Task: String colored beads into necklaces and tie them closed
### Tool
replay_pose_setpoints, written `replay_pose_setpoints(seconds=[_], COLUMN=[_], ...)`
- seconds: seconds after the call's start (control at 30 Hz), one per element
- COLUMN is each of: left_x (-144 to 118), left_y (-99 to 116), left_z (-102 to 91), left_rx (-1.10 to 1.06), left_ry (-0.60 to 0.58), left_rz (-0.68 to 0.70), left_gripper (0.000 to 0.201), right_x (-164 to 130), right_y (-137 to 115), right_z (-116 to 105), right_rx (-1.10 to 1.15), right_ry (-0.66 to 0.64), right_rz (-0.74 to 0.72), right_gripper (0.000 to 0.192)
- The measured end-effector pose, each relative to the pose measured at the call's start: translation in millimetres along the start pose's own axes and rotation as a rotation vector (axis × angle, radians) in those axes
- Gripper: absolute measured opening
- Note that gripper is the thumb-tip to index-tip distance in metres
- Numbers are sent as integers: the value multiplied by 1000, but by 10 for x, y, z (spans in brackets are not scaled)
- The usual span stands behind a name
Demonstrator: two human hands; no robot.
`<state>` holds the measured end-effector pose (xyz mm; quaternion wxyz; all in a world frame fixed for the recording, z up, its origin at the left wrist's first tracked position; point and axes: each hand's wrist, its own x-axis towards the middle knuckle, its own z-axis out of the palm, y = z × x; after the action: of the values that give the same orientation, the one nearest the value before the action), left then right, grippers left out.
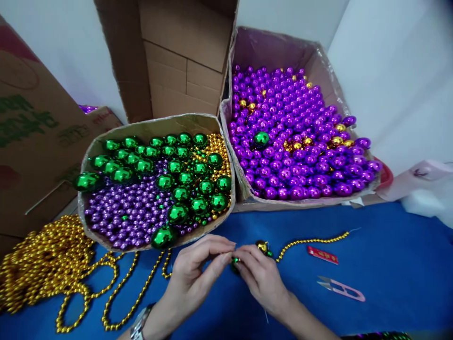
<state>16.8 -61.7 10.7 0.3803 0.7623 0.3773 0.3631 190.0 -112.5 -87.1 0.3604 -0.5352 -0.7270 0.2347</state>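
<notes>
Blue surface [300, 297], snips [333, 284] near right hand [261, 274]

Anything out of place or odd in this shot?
Yes: one large green bead sits among the purple beads in the right box. It looks odd because the other large green beads are in the left box. Nothing looks damaged.

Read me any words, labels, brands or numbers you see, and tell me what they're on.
No text is legible.
Left cardboard carton: green print, too blurred to read.
Box behind it: reddish print, too blurred.
Small red packet: gold marks, too small.
</notes>
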Motion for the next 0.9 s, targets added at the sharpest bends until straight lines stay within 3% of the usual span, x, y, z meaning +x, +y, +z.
replay_pose_setpoints(seconds=[0.13, 0.27, 0.4, 0.47, 0.57, 0.73, 0.83, 0.9], left_x=[-107, -264, -281, -211, -32, 267, 340, 341], left_y=[-178, -591, -866, -899, -892, -949, -1044, -1101], left_z=[105, 490, 826, 893, 916, 963, 996, 989], left_rx=[42, 166, 230, 261, 277, 302, 307, 318], left_ry=[-11, -235, -384, -387, -330, -210, -218, -247], left_rz=[18, 158, 241, 261, 294, 285, 277, 281], left_gripper=[27, 68, 39, 34, 44, 46, 44, 45], right_x=[51, 73, 77, 62, -8, -318, -526, -589], right_y=[-35, -108, -211, -265, -377, -490, -440, -423], right_z=[-56, -203, -366, -491, -792, -1467, -1700, -1699], right_rx=[43, 187, 258, 374, 587, 793, 786, 808], right_ry=[-2, 12, 58, 85, 148, 632, 561, 494], right_rz=[49, 166, 183, 232, 321, 241, 252, 277], right_gripper=[23, 23, 27, 29, 28, 20, 19, 25])
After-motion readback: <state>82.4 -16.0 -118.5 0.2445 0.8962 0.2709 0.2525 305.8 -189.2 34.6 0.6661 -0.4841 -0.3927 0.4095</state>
